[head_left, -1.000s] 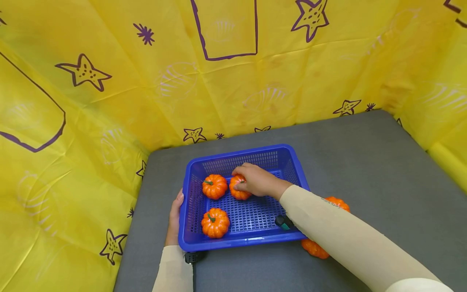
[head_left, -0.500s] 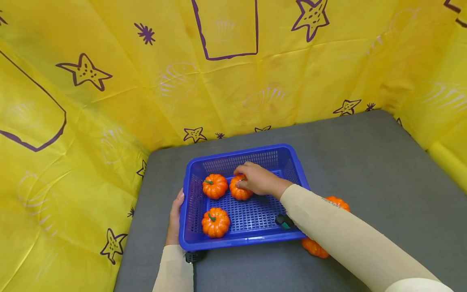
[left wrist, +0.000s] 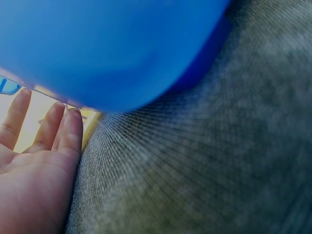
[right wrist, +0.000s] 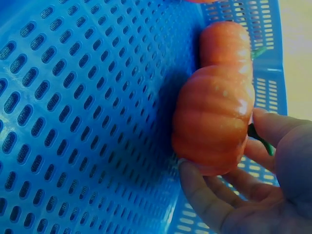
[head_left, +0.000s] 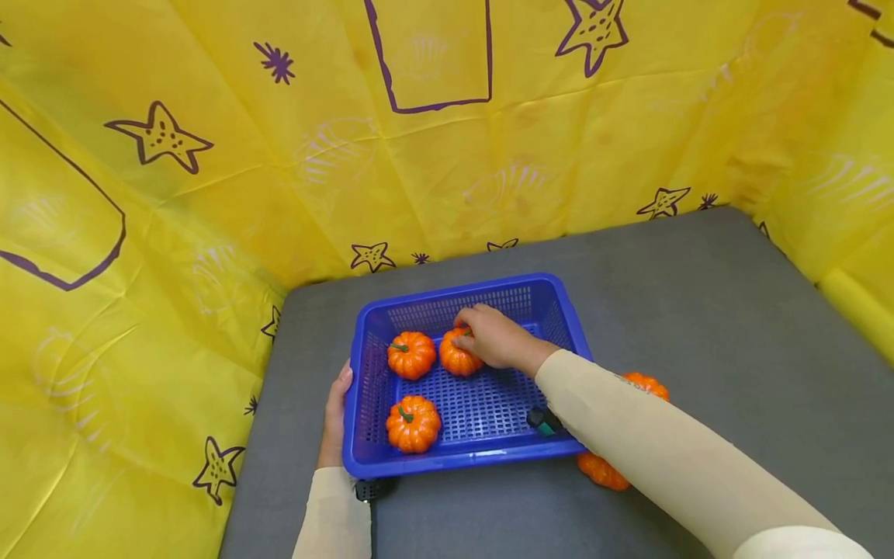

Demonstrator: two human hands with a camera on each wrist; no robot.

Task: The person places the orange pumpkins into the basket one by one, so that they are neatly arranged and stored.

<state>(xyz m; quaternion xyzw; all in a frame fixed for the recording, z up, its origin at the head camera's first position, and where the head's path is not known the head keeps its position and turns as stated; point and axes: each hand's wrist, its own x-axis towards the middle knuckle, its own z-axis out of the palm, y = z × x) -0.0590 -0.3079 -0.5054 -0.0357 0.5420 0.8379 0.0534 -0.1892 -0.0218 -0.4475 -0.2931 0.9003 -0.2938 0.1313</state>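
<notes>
A blue plastic basket (head_left: 461,462) with slotted walls rests on the grey table. Inside, my right hand (head_left: 497,335) grips a small orange pumpkin (head_left: 457,355) with a green stem, near the far wall. Seen from the right wrist, the thumb and fingers curl about this pumpkin (right wrist: 212,119). To its left is a second pumpkin (head_left: 410,355), and a third pumpkin (head_left: 413,425) sits at the near left. My left hand (head_left: 337,411) touches the basket's left side from outside; in the left wrist view its fingers are extended, tips against the blue wall (left wrist: 112,53).
Two more pumpkins, one farther (head_left: 646,384) and one nearer (head_left: 603,472), lie on the table right of the basket, partly hidden by my right forearm. Yellow patterned cloth (head_left: 433,178) walls the table at the back and sides.
My right hand and the pumpkin in it have shifted slightly toward the basket's far wall. The left hand stays at the basket's side, and the other pumpkins stay put.
</notes>
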